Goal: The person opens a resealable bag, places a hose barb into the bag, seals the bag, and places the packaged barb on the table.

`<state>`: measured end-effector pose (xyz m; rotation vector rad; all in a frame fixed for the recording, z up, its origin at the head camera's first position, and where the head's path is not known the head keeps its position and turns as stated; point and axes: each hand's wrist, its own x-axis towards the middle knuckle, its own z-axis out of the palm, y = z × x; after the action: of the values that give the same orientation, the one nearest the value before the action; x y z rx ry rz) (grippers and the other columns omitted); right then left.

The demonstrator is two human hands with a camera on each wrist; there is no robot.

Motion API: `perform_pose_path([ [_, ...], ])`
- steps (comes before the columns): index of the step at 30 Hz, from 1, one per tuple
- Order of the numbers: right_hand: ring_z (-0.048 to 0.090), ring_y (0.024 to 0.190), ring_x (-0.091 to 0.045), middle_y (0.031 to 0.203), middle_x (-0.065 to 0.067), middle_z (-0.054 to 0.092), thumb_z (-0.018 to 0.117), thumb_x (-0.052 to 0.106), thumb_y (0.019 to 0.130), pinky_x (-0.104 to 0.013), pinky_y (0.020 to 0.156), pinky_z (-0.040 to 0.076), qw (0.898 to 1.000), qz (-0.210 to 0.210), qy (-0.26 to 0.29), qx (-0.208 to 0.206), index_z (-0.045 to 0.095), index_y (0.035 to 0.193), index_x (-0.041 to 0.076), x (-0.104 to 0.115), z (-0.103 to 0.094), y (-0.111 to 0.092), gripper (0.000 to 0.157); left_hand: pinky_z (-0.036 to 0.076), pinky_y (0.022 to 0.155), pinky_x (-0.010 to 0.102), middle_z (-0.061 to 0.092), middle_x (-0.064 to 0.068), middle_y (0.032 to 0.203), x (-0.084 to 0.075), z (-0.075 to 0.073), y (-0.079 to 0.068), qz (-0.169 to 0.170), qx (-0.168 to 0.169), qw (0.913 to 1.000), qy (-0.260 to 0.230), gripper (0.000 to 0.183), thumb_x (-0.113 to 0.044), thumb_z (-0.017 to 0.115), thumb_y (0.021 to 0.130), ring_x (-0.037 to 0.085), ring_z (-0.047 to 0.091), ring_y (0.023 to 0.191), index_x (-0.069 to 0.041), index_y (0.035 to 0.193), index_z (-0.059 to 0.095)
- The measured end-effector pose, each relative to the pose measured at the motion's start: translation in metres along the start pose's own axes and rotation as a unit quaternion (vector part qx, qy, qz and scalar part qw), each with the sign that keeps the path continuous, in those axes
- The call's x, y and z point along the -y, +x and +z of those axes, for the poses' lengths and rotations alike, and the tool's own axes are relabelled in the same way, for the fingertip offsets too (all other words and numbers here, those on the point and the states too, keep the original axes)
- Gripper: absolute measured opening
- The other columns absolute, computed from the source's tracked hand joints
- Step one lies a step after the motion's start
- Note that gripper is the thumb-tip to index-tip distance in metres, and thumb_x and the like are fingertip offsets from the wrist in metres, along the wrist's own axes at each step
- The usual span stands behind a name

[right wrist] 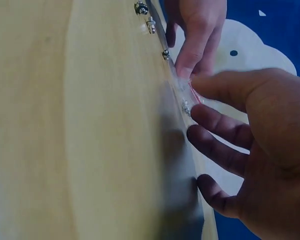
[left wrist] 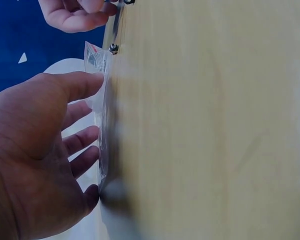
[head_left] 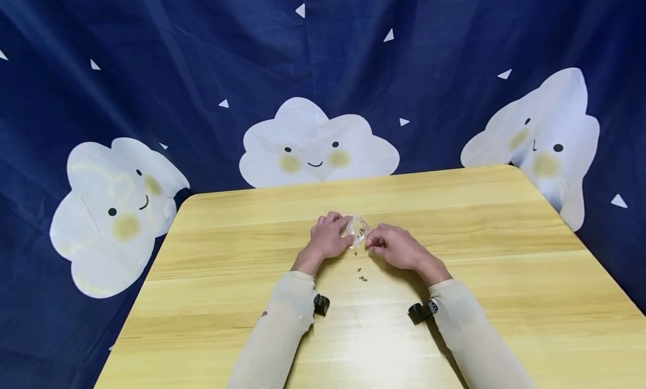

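Note:
A small clear plastic bag (head_left: pixel 359 226) with a red strip at its mouth lies between the hands, small metal pieces inside. My left hand (head_left: pixel 331 235) holds its left side, thumb (left wrist: pixel 85 84) on the plastic and the other fingers spread. At the bag's right edge is my right hand (head_left: pixel 398 246), fingers loosely bent. Its thumb (right wrist: pixel 225 86) and index finger (right wrist: pixel 222 125) stand apart, with the tips by the bag's mouth. Several small metal pieces (head_left: pixel 363 278) lie nearer on the table; one silver piece (right wrist: pixel 151 25) looks like a screw. Their exact kind is too small to tell.
The wooden table (head_left: pixel 227 254) reaches back to a dark blue curtain (head_left: pixel 323 52) printed with white clouds. Black wrist devices (head_left: pixel 321 305) sit over the light sleeves. Light glares off the near middle of the tabletop.

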<state>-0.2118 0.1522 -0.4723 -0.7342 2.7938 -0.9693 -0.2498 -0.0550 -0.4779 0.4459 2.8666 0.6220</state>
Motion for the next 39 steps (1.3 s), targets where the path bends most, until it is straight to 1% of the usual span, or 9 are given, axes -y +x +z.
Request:
perform_pose_path([
  [5,0.054,0.083,-0.012,0.096,0.006,0.059,0.077,0.024,0.08,-0.032,0.078,0.044,0.999,-0.014,-0.005,0.04,0.071,0.092,0.025,0.003,0.001,-0.004,0.013,0.035,0.099,0.045,0.042,0.004,0.143,0.0,0.0,0.001,-0.001,0.002,1.0,0.006,0.058,-0.04,0.058,0.093,0.024,0.039,0.12,-0.027,0.147,0.041],
  [11,0.051,0.079,-0.009,0.088,0.009,0.059,0.081,0.032,0.074,-0.035,0.078,0.035,0.997,-0.031,-0.031,0.065,0.071,0.089,0.028,0.008,0.001,-0.01,0.019,0.035,0.099,0.044,0.042,0.003,0.144,-0.001,0.001,0.0,-0.003,0.003,0.9999,0.011,0.059,-0.041,0.057,0.093,0.023,0.04,0.119,-0.026,0.147,0.041],
  [18,0.054,0.085,-0.004,0.094,0.016,0.061,0.082,0.039,0.072,-0.042,0.086,0.039,0.992,-0.073,-0.071,0.067,0.074,0.088,0.029,0.015,0.005,-0.015,0.021,0.036,0.096,0.043,0.042,0.003,0.142,-0.001,-0.001,0.001,-0.003,0.0,0.9999,0.017,0.058,-0.041,0.057,0.093,0.024,0.039,0.118,-0.027,0.147,0.041],
  [21,0.054,0.089,-0.004,0.094,0.016,0.062,0.082,0.041,0.071,-0.045,0.089,0.04,0.991,-0.081,-0.081,0.066,0.074,0.087,0.029,0.018,0.007,-0.017,0.021,0.036,0.096,0.043,0.043,0.002,0.142,-0.001,-0.001,0.002,-0.005,-0.002,0.9998,0.02,0.058,-0.042,0.057,0.093,0.023,0.039,0.117,-0.028,0.147,0.042],
  [24,0.055,0.09,-0.005,0.093,0.016,0.062,0.082,0.039,0.071,-0.046,0.089,0.039,0.991,-0.08,-0.083,0.065,0.074,0.086,0.029,0.021,0.009,-0.018,0.019,0.036,0.095,0.043,0.043,0.003,0.142,-0.001,-0.001,0.002,-0.004,-0.002,0.9998,0.018,0.058,-0.042,0.057,0.093,0.024,0.04,0.117,-0.028,0.147,0.042],
  [27,0.057,0.091,-0.006,0.092,0.016,0.063,0.081,0.034,0.074,-0.048,0.089,0.041,0.991,-0.082,-0.085,0.062,0.074,0.085,0.029,0.022,0.009,-0.018,0.014,0.036,0.095,0.043,0.043,0.003,0.142,-0.001,0.0,0.002,-0.005,-0.002,0.9999,0.016,0.058,-0.042,0.057,0.093,0.024,0.04,0.117,-0.028,0.147,0.042],
  [32,0.06,0.089,-0.005,0.091,0.016,0.065,0.078,0.025,0.078,-0.047,0.093,0.044,0.993,-0.071,-0.079,0.06,0.075,0.085,0.029,0.021,0.007,-0.018,0.008,0.036,0.097,0.044,0.043,0.002,0.142,-0.002,0.0,0.002,-0.006,-0.001,0.9999,0.008,0.06,-0.042,0.058,0.092,0.023,0.04,0.118,-0.027,0.147,0.041],
  [36,0.06,0.088,-0.005,0.091,0.016,0.064,0.077,0.024,0.08,-0.042,0.092,0.047,0.993,-0.066,-0.077,0.061,0.076,0.086,0.028,0.018,0.006,-0.018,0.008,0.035,0.097,0.044,0.042,0.002,0.142,-0.001,0.001,0.003,-0.006,-0.003,1.0,0.004,0.06,-0.041,0.058,0.092,0.023,0.039,0.118,-0.026,0.147,0.041],
  [39,0.061,0.087,-0.005,0.091,0.015,0.064,0.077,0.023,0.081,-0.037,0.088,0.049,0.992,-0.083,-0.078,0.058,0.076,0.086,0.028,0.015,0.007,-0.018,0.007,0.035,0.097,0.044,0.042,0.002,0.142,-0.001,0.002,0.002,-0.006,-0.003,1.0,0.005,0.059,-0.041,0.058,0.093,0.023,0.039,0.117,-0.026,0.147,0.041],
])
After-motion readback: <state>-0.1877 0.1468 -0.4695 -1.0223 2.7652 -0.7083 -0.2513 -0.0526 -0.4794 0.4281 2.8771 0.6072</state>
